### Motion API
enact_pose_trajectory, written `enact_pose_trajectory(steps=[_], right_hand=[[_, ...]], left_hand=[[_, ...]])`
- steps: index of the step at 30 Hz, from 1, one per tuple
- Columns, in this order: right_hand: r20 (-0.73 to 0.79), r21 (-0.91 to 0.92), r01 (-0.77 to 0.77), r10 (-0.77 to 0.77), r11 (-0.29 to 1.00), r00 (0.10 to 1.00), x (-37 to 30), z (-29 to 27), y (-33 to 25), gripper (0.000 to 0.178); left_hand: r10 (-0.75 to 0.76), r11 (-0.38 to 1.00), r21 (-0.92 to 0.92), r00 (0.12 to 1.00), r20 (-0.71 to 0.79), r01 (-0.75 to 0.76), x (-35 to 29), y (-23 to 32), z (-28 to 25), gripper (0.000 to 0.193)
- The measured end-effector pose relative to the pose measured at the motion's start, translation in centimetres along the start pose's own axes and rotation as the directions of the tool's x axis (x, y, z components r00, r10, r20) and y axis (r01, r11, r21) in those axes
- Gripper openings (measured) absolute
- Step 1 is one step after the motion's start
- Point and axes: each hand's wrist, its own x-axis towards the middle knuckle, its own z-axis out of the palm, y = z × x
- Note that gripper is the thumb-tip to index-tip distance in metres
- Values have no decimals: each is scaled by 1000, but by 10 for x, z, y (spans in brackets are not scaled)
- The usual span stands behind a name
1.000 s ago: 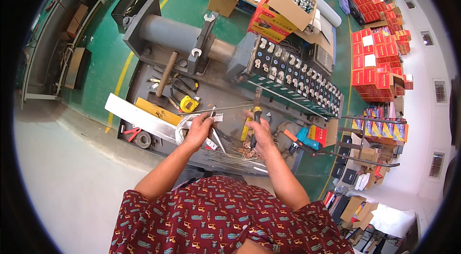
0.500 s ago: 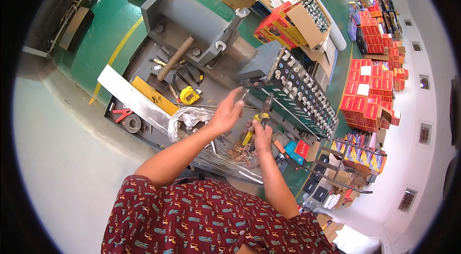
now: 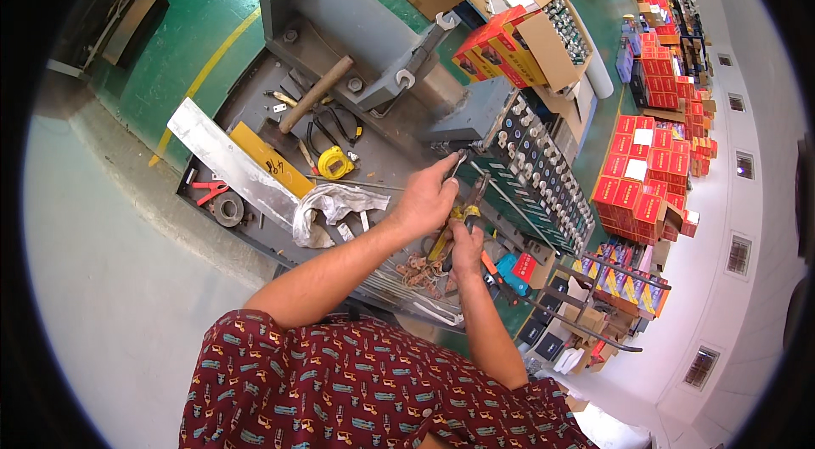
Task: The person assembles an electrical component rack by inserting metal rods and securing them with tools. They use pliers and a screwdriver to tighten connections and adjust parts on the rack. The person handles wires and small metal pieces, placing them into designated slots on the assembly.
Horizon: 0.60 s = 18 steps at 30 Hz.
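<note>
My left hand [image 3: 427, 201] is closed in a pinch on a thin metal piece [image 3: 460, 161] at its fingertips, beside the end of a long dark green block. My right hand [image 3: 467, 247] grips a pair of pliers [image 3: 469, 213] with yellow and black handles. The pliers' jaws point up toward the block, close to the left fingertips. Whether the jaws hold anything is too small to tell. The block [image 3: 535, 173] carries rows of round metal heads along its top and slants away to the right. Below the right hand lies a heap of small copper-coloured pieces [image 3: 418, 272].
On the bench lie a hammer [image 3: 317, 94], a yellow tape measure [image 3: 336, 163], a white rag [image 3: 327, 213], a long metal bar [image 3: 222, 162] and a red clamp [image 3: 209, 192]. A heavy grey steel fixture [image 3: 356, 25] stands behind. Red boxes [image 3: 628, 186] are stacked at the right.
My left hand has moved right, closer to the pliers and the block's end. My right hand still holds the pliers at nearly the same spot. The view has shifted slightly.
</note>
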Motion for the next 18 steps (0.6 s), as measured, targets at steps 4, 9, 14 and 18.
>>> enact_pose_trajectory(steps=[4,9,14,18], right_hand=[[-1,-6,-18,18,1000,1000,-3,3,-5,23],[18,6,-37,37,999,999,-1,2,-4,23],[13,12,-10,10,1000,1000,5,-7,11,24],[54,1,-40,40,999,998,7,-10,10,21]], left_hand=[[-47,998,-40,999,20,47,2,8,-2,49],[-157,984,-63,979,130,166,4,15,-18,44],[23,1000,-4,994,108,-22,2,-5,-18,43],[282,959,0,956,85,-283,15,-43,-19,43]])
